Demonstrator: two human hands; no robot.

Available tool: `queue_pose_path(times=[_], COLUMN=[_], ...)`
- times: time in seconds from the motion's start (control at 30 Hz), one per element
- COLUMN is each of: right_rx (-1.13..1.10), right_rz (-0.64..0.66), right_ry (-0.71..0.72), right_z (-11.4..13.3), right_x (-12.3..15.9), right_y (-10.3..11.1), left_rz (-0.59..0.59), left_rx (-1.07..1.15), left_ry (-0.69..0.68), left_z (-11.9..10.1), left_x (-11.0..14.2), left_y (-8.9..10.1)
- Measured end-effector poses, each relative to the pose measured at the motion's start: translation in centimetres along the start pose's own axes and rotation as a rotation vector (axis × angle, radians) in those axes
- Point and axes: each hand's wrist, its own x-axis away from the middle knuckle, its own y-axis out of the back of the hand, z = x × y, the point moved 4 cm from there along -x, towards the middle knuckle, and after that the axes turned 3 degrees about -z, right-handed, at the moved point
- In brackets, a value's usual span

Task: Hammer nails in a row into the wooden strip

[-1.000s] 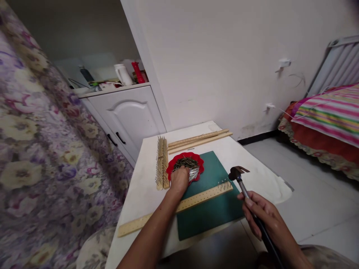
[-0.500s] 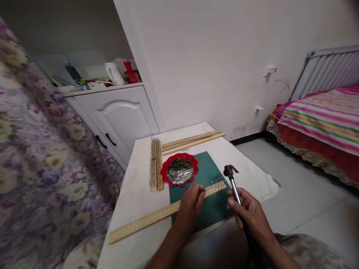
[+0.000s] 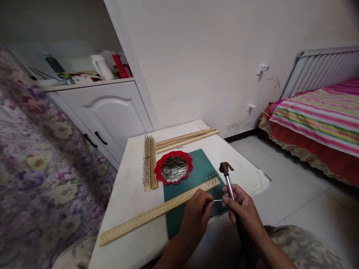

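As you look down, you've got one pale surface (image 3: 126, 194) carrying all the work. On it, one green mat (image 3: 198, 160), toward the right side. One drilled wooden strip (image 3: 159, 210) lies diagonally across the mat, its left end well out on the bare surface. Several upright nails (image 3: 213, 181) stand in its right end; can't count them cleanly. Far side: plain strips (image 3: 187, 141) lying close together, two at least, overlap hides the exact number. Left of those, two studded strips (image 3: 153, 164) side by side, nail rows too dense to count.

One container on the surface: red scalloped bowl (image 3: 190, 161), just right of the studded strips, overlapping the mat. Contents: heaped nails (image 3: 175, 168), darker at the far side, bright silver toward you, too many to count.

One hammer (image 3: 229, 185), in your right hand (image 3: 243, 206); grip wrapped around the handle, head up. One single nail (image 3: 218, 200), in your left hand (image 3: 198, 207); grip narrow, pinching it. It's about level, pointing at your right hand; can't tell if they touch.
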Motion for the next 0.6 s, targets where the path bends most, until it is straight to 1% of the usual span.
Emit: queue_pose_path(times=[0.1,0.17,0.27,0.33,0.4,0.47,0.53,0.6], right_rx=[-0.044,-0.071,-0.099,-0.103,-0.09,-0.06,-0.033,-0.024], right_rz=[0.013,0.016,0.021,0.027,0.025,0.013,-0.005,-0.017], right_ry=[0.001,0.005,0.004,-0.004,-0.012,-0.018,-0.02,-0.017], right_z=[0.2,0.3,0.3,0.2,0.0,-0.1,-0.2,-0.1], right_x=[0.1,0.1,0.1,0.2,0.3,0.2,0.1,-0.1], right_y=[-0.1,-0.3,-0.5,-0.7,-0.7,-0.6,-0.3,0.0], left_rz=[-0.094,-0.143,-0.178,-0.197,-0.218,-0.247,-0.282,-0.297], left_rx=[0.41,0.707,1.012,1.107,1.103,0.987,0.753,0.442], left_ry=[0.272,0.407,0.494,0.528,0.541,0.515,0.446,0.367], left_z=[1.1,1.6,1.7,1.8,2.2,2.9,3.9,4.7], left_x=[0.3,0.6,1.1,1.3,1.4,0.9,0.0,-1.2], left_y=[-1.0,-2.2,-3.9,-4.5,-4.3,-3.2,-1.4,0.4])
